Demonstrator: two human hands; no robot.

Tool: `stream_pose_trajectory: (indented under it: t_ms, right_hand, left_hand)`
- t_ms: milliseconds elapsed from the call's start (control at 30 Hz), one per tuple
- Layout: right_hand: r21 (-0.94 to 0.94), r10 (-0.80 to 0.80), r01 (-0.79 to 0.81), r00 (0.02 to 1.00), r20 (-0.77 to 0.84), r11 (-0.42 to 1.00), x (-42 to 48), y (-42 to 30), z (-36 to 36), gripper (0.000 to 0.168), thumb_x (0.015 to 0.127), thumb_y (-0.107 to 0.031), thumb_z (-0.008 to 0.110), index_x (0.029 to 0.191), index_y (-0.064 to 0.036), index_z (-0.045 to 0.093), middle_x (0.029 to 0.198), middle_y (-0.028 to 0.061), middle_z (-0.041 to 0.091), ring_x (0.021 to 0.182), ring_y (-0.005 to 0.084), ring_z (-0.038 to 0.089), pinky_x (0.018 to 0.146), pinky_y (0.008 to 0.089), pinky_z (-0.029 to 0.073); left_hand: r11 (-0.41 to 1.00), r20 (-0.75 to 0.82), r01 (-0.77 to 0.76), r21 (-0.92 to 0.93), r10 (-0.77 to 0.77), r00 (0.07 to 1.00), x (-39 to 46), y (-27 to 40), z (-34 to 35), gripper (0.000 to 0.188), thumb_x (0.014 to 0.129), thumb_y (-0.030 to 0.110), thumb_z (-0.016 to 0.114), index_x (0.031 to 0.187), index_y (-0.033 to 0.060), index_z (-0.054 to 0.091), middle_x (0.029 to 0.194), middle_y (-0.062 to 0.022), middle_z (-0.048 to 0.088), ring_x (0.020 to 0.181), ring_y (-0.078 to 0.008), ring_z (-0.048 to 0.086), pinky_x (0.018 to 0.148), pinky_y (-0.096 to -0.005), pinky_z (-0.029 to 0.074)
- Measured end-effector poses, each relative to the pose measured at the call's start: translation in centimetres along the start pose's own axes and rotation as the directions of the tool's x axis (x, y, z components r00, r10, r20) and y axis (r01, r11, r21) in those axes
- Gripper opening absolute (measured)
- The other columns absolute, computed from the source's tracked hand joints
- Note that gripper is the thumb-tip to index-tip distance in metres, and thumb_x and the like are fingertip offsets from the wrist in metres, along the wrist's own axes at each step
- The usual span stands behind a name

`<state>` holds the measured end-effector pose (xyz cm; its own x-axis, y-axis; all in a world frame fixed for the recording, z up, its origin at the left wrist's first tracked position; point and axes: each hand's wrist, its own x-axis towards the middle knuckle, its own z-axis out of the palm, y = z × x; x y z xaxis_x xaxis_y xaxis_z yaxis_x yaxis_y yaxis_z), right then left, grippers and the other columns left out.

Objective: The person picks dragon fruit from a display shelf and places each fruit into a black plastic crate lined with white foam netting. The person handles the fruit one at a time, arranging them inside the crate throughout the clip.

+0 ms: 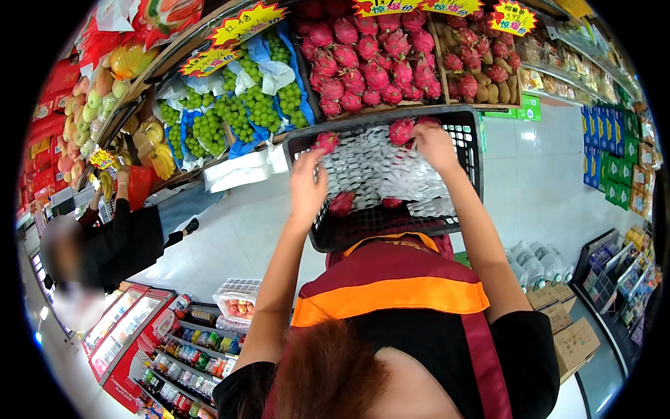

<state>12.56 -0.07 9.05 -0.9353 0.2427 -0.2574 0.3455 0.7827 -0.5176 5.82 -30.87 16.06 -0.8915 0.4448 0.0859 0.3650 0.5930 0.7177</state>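
A black plastic crate (384,228) stands before me, its far edge against the fruit display. Inside lie white foam mesh sleeves (366,167) and several dragon fruits, among them one near the front left (342,204). At the crate's left side, my left hand (310,180) is beside a dragon fruit (326,142); the fingers partly hide it, so a grip cannot be made out. My right hand (433,144) is at the far right part of the crate, its fingers at a dragon fruit (401,131). Whether they close on it is unclear.
Beyond the crate are a bin of dragon fruits (374,63), green grapes (241,110) to its left, and kiwis with dragon fruits (489,91) to its right. Another person (125,235) reaches towards bananas at the left. Cardboard boxes (573,340) and bottled water stand at the right.
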Motion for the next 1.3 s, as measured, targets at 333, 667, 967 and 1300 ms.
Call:
stream_pose_trajectory:
  t_ms: [333, 667, 967, 1300]
  right_hand:
    - [-0.430, 0.261, -0.018, 0.818, 0.513, 0.902, -12.8, 4.5, 10.7, 0.030, 0.087, -0.031, 0.052, 0.092, -0.007, 0.070, 0.103, 0.0121, 0.066, 0.093, 0.0295, 0.066, 0.079, 0.0432, 0.052]
    - [-0.265, 0.129, -0.040, 0.936, 0.327, 0.963, -14.2, 4.1, 9.0, 0.025, 0.084, -0.028, 0.052, 0.075, -0.008, 0.065, 0.083, 0.0096, 0.063, 0.073, 0.0297, 0.064, 0.067, 0.0430, 0.050]
    - [-0.153, 0.073, -0.036, 0.966, 0.246, 0.988, -13.5, 4.7, 9.6, 0.021, 0.084, -0.025, 0.053, 0.076, -0.008, 0.063, 0.083, 0.0084, 0.062, 0.075, 0.0289, 0.064, 0.068, 0.0423, 0.050]
    - [-0.002, 0.066, -0.067, 0.975, 0.212, 0.998, -13.6, 5.6, 9.7, 0.019, 0.085, -0.024, 0.053, 0.081, -0.009, 0.063, 0.084, 0.0091, 0.063, 0.078, 0.0282, 0.064, 0.070, 0.0428, 0.049]
  left_hand:
    - [0.983, 0.620, 0.174, -0.060, -0.100, 0.779, 0.4, -1.0, 16.4, 0.036, 0.082, 0.014, 0.060, 0.118, 0.0107, 0.057, 0.097, -0.0158, 0.063, 0.090, -0.0324, 0.062, 0.077, -0.0402, 0.050]
    - [0.741, 0.590, -0.251, 0.623, -0.234, 0.773, 2.0, -2.6, 29.9, 0.057, 0.086, 0.024, 0.058, 0.139, 0.0343, 0.039, 0.150, -0.0178, 0.016, 0.137, -0.0450, 0.018, 0.102, -0.0710, 0.022]
    - [0.931, 0.631, -0.170, 0.323, -0.078, 0.772, 3.7, -3.4, 28.1, 0.068, 0.061, 0.019, 0.081, 0.125, 0.0198, 0.058, 0.145, -0.0195, 0.022, 0.130, -0.0471, 0.027, 0.104, -0.0562, 0.034]
    - [0.997, 0.547, -0.005, -0.082, 0.049, 0.836, 0.7, -1.6, 15.3, 0.080, 0.053, 0.034, 0.090, 0.123, 0.0087, 0.060, 0.147, -0.0259, 0.012, 0.135, -0.0467, 0.022, 0.111, -0.0418, 0.028]
